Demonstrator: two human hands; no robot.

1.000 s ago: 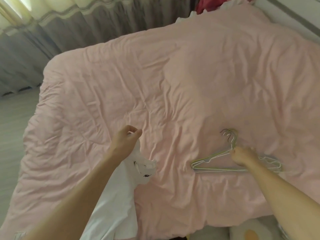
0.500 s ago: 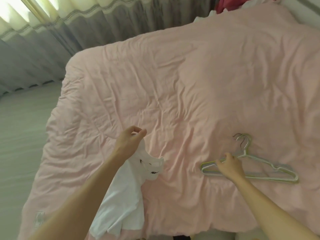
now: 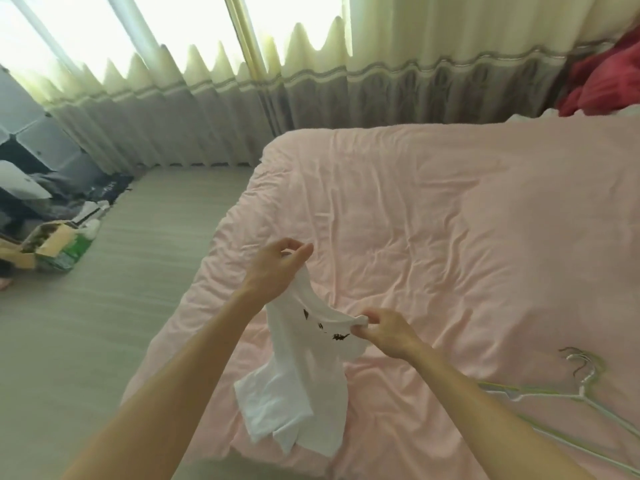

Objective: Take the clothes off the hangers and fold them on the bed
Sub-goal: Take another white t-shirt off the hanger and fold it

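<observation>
From my remote station I saw the left hand (image 3: 273, 271) raised at the centre of the frame, over the near left part of the bed (image 3: 450, 220), its grip pinching the upper edge of a white top (image 3: 304, 375) between thumb and fingertips. The right hand (image 3: 388, 332), lower and to the right, had its grip curled tight on another bunched edge of the same top, beside small black marks printed on the cloth. The top hung between the two hands, its lower part drooping past the bed's near edge at lower centre. Thin wire hangers (image 3: 585, 393) lay stacked on the pink quilt at the lower right, hooks pointing up the frame, well apart from the top and partly hidden by the right forearm. Pleated curtains (image 3: 415, 88) ran across the top of the frame with bright light behind them. A red heap (image 3: 609, 84) sat at the upper right by the bed's far end. Boxes and loose clutter (image 3: 52, 244) stood on the pale floor (image 3: 104, 306) at the left edge.
</observation>
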